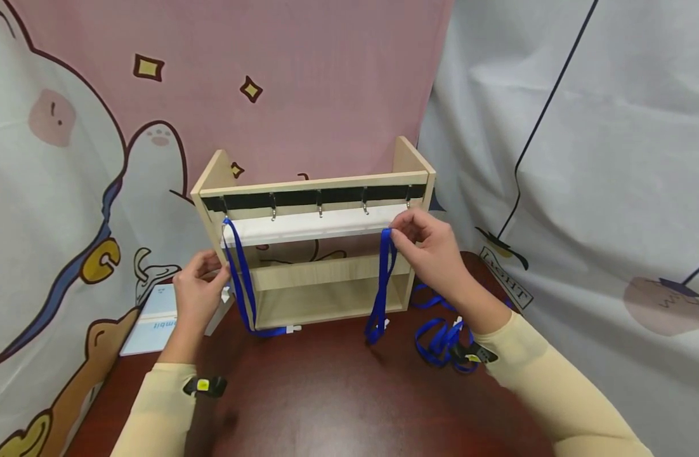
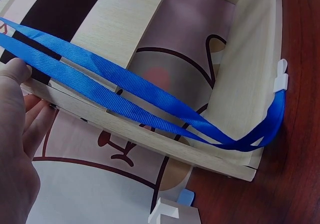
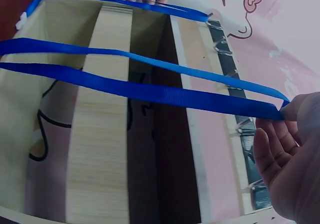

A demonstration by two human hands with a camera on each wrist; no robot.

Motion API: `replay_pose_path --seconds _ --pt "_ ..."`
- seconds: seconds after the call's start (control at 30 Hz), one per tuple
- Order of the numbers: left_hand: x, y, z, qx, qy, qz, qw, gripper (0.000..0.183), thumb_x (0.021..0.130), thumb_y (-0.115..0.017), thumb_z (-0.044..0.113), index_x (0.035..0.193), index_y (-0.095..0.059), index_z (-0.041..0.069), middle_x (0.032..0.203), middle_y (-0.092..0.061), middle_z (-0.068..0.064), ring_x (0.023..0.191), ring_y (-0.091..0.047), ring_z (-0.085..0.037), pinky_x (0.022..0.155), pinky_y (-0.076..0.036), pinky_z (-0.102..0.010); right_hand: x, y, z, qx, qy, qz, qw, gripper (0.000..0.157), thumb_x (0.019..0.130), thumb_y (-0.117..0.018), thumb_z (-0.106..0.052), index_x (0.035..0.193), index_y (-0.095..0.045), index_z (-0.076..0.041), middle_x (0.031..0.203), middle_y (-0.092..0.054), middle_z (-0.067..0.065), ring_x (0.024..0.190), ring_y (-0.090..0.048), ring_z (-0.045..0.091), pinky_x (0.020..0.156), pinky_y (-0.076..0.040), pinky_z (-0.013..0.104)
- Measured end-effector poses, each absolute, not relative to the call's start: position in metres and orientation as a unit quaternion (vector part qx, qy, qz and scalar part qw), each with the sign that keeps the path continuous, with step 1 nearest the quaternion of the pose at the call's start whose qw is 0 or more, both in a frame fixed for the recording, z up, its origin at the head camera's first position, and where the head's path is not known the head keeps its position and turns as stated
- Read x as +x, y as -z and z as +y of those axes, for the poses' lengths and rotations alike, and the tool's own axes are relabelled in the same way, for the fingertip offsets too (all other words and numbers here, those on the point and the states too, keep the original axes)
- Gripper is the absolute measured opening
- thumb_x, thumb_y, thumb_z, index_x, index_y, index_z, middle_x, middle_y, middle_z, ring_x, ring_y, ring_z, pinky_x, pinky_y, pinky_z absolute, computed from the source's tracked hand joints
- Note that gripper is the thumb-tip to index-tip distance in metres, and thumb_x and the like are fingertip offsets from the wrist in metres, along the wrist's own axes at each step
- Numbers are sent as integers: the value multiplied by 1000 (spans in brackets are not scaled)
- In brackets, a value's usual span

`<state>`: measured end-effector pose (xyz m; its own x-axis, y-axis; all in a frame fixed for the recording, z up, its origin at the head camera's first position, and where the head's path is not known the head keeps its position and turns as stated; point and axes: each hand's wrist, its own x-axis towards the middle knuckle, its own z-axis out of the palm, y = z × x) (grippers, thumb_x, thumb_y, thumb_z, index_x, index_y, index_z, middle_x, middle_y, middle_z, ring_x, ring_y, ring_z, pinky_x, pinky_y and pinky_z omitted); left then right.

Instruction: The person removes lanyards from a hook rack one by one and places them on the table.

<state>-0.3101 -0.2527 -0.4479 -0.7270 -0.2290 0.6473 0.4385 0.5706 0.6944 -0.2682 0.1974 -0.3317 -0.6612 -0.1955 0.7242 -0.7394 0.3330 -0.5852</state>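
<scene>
My right hand pinches the top of a blue lanyard between thumb and fingertips. It is in front of the wooden shelf, just below the right-hand hooks. In the right wrist view the lanyard's two strands stretch away from the fingers. My left hand grips the edge of the shelf's left side panel, the thumb at the front and fingers at the outer side. Beside it, a second blue lanyard hangs from the leftmost hook, its white clip lying on the table.
Several metal hooks line a black strip on the shelf's upper rail. More blue lanyards lie in loose coils on the dark red table, right of the shelf. A light blue and white box lies at left. Printed curtains hang behind.
</scene>
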Motion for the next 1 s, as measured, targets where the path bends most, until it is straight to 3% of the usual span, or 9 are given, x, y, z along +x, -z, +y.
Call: replay_pose_path --seconds 0.53,0.77,1.0 --pt "-309 449 -253 -59 460 -809 360 23 101 -80 8 123 -76 2 112 -82 -13 93 -69 8 81 -55 -7 -256 368 201 275 -498 -794 212 6 107 -72 -7 109 -75 -12 87 -72 1 66 -58 18 54 -47 26" --pt "-309 449 -253 -57 455 -812 361 24 102 -81 9 124 -76 3 113 -82 -14 95 -70 3 82 -55 -7 -254 386 203 254 -496 -810 182 5 108 -71 -7 110 -74 -11 89 -73 1 69 -61 20 58 -49 27" --pt "-309 448 -253 -61 460 -808 362 25 101 -81 10 125 -76 2 113 -82 -12 93 -68 9 81 -55 -6 -256 406 206 233 -508 -815 151 5 108 -71 -8 110 -74 -12 91 -74 4 69 -61 19 58 -49 27"
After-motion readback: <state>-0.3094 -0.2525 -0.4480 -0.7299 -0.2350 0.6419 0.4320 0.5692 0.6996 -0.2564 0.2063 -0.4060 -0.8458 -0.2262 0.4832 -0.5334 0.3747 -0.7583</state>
